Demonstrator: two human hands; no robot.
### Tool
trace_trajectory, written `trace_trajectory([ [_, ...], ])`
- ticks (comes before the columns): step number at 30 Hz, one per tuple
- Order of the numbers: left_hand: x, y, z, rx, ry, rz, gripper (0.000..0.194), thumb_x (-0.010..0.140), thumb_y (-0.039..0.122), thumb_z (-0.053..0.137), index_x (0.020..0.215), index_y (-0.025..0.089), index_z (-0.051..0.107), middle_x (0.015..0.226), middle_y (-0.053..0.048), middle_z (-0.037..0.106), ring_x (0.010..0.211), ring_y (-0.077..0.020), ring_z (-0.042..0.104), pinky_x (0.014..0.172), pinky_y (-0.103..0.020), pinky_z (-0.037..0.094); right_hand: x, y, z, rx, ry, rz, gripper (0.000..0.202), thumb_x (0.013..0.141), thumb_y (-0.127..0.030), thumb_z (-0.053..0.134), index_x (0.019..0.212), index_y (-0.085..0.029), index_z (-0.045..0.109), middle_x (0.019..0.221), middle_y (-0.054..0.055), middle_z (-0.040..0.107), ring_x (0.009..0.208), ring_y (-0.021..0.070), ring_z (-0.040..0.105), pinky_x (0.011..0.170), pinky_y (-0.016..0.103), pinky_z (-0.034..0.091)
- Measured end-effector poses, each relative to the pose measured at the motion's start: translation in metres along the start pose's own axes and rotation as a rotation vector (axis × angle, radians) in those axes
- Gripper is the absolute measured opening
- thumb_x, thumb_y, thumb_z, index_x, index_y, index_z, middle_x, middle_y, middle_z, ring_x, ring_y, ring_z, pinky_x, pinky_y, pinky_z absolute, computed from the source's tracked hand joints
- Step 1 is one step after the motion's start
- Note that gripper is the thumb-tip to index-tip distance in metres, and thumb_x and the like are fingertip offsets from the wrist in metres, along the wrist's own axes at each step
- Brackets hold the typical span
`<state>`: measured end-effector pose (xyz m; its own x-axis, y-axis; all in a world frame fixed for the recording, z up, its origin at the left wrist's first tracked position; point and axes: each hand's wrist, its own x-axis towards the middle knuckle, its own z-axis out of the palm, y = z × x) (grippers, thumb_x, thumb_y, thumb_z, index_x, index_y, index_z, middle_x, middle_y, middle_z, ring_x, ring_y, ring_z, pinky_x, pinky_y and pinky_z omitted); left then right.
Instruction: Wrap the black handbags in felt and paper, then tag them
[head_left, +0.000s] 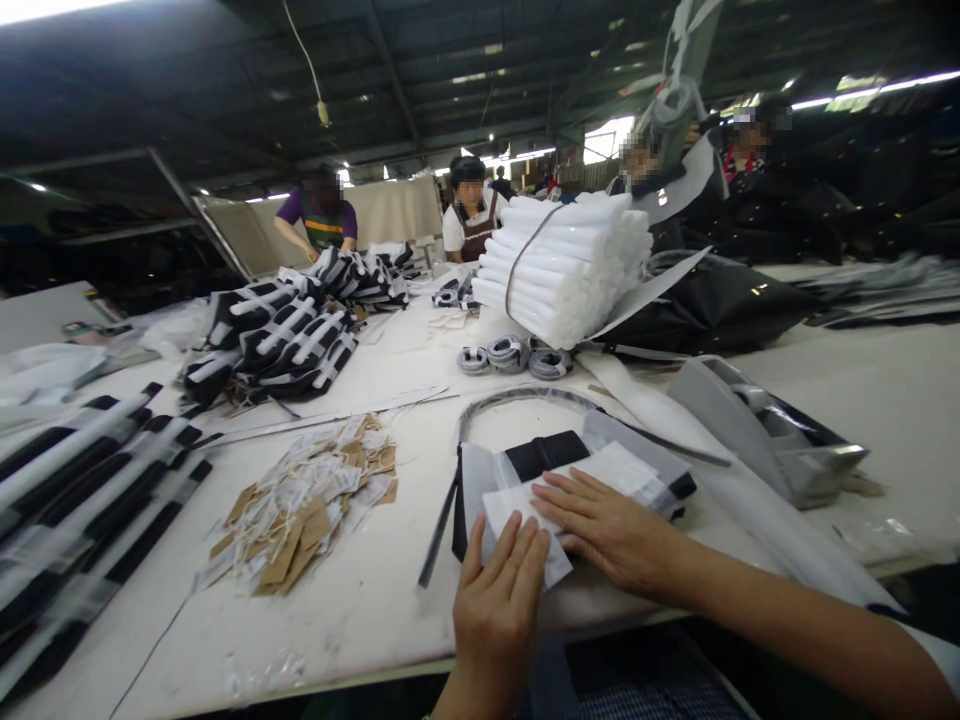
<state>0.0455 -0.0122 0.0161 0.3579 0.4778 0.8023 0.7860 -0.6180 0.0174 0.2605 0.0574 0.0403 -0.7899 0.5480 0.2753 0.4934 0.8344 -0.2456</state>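
A black handbag (pixel 544 455) lies on the table before me, partly covered with white wrapping. Across its front is a sheet of white tissue paper (pixel 628 470). My left hand (pixel 501 590) rests flat on the sheet's near left end, fingers stretched out. My right hand (pixel 611 530) lies flat on the middle of the sheet, fingers extended and slightly apart. Neither hand grips anything. The bag's strap (pixel 517 397), in a clear wrap, arches behind it, with one end hanging at the left. Part of the bag is hidden under my hands and the paper.
Brown and white hang tags (pixel 311 505) lie heaped to the left. Wrapped black bags (pixel 277 330) are stacked beyond, with more (pixel 82 500) at far left. A strapped bundle of white rolls (pixel 562 265) stands behind coiled straps (pixel 508 353). A grey tape dispenser (pixel 750 430) sits right. Several people work behind.
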Motion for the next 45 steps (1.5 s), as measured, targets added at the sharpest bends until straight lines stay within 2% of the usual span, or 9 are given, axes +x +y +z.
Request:
trace_trajectory([
  [6, -0.004, -0.001, -0.005, 0.002, -0.064, 0.061, 0.035, 0.101, 0.007, 0.038, 0.124, 0.010, 0.065, 0.124, -0.009, 0.070, 0.125, -0.0207, 0.059, 0.117, -0.042, 0.036, 0.001, -0.001, 0.002, 0.013, 0.047, -0.004, 0.051, 0.100, -0.028, 0.049, 0.150, -0.020, 0.043, 0.149, 0.010, 0.050, 0.143, 0.0253, 0.039, 0.118, 0.051, 0.033],
  [10, -0.008, -0.004, -0.009, -0.009, -0.105, 0.096, 0.034, 0.101, 0.009, 0.039, 0.124, 0.010, 0.064, 0.125, -0.009, 0.069, 0.124, -0.0199, 0.061, 0.109, -0.037, 0.047, -0.001, -0.001, 0.002, 0.002, 0.024, -0.014, 0.054, 0.100, -0.027, 0.049, 0.152, -0.027, 0.038, 0.151, 0.009, 0.048, 0.143, 0.0261, 0.038, 0.117, 0.054, 0.033],
  [21, -0.015, 0.002, -0.011, -0.031, -0.106, 0.130, 0.036, 0.100, 0.006, 0.038, 0.123, 0.010, 0.064, 0.124, -0.010, 0.070, 0.129, -0.0203, 0.057, 0.116, -0.041, 0.038, -0.002, -0.001, 0.005, -0.088, 0.021, -0.039, 0.047, 0.098, -0.025, 0.053, 0.144, -0.031, 0.050, 0.151, 0.008, 0.049, 0.142, 0.0299, 0.040, 0.113, 0.057, 0.035],
  [25, -0.010, 0.004, -0.023, -0.087, -0.241, 0.090, 0.039, 0.102, 0.031, 0.045, 0.133, 0.010, 0.057, 0.131, -0.013, 0.066, 0.131, -0.0242, 0.054, 0.114, -0.044, 0.041, -0.002, -0.001, 0.004, -0.067, 0.018, -0.034, 0.045, 0.099, -0.028, 0.052, 0.144, -0.032, 0.051, 0.150, 0.009, 0.049, 0.142, 0.0302, 0.040, 0.114, 0.057, 0.034],
  [28, 0.002, 0.001, -0.035, -0.204, -0.352, -0.002, 0.054, 0.104, 0.046, 0.032, 0.140, 0.011, 0.049, 0.132, -0.013, 0.065, 0.127, -0.0235, 0.058, 0.108, -0.043, 0.048, -0.002, 0.001, 0.003, -0.054, -0.002, -0.035, 0.045, 0.100, -0.031, 0.050, 0.146, -0.033, 0.048, 0.151, 0.008, 0.048, 0.142, 0.0307, 0.039, 0.114, 0.058, 0.032],
  [32, 0.018, -0.006, -0.034, -0.151, -0.254, -0.158, 0.034, 0.104, 0.034, 0.039, 0.127, 0.017, 0.059, 0.114, -0.007, 0.074, 0.097, -0.0163, 0.072, 0.084, -0.027, 0.060, -0.002, 0.001, 0.004, -0.044, -0.004, -0.027, 0.048, 0.100, -0.031, 0.050, 0.148, -0.035, 0.045, 0.153, 0.008, 0.046, 0.143, 0.0302, 0.038, 0.115, 0.058, 0.031],
  [35, 0.022, -0.011, -0.024, -0.088, -0.236, -0.076, 0.027, 0.100, 0.037, 0.051, 0.114, 0.019, 0.065, 0.111, -0.006, 0.075, 0.089, -0.0180, 0.073, 0.075, -0.028, 0.061, -0.002, 0.001, 0.005, -0.053, -0.007, -0.029, 0.049, 0.101, -0.032, 0.049, 0.149, -0.034, 0.042, 0.153, 0.008, 0.045, 0.143, 0.0305, 0.037, 0.114, 0.058, 0.031],
  [39, 0.019, -0.015, -0.018, -0.067, -0.266, 0.007, 0.017, 0.097, 0.024, 0.057, 0.109, 0.018, 0.066, 0.112, -0.005, 0.074, 0.096, -0.0206, 0.071, 0.083, -0.033, 0.061, -0.001, 0.000, 0.005, -0.077, -0.007, -0.033, 0.048, 0.101, -0.033, 0.049, 0.148, -0.031, 0.045, 0.153, 0.010, 0.046, 0.143, 0.0322, 0.038, 0.113, 0.059, 0.033],
  [45, 0.000, -0.022, -0.012, -0.052, -0.217, 0.102, 0.025, 0.096, 0.010, 0.054, 0.119, 0.015, 0.063, 0.122, -0.007, 0.071, 0.117, -0.0221, 0.065, 0.102, -0.041, 0.053, -0.005, -0.002, 0.007, -0.100, 0.106, -0.074, 0.051, 0.097, -0.036, 0.056, 0.146, -0.023, 0.048, 0.151, 0.013, 0.048, 0.141, 0.0316, 0.041, 0.114, 0.059, 0.033],
])
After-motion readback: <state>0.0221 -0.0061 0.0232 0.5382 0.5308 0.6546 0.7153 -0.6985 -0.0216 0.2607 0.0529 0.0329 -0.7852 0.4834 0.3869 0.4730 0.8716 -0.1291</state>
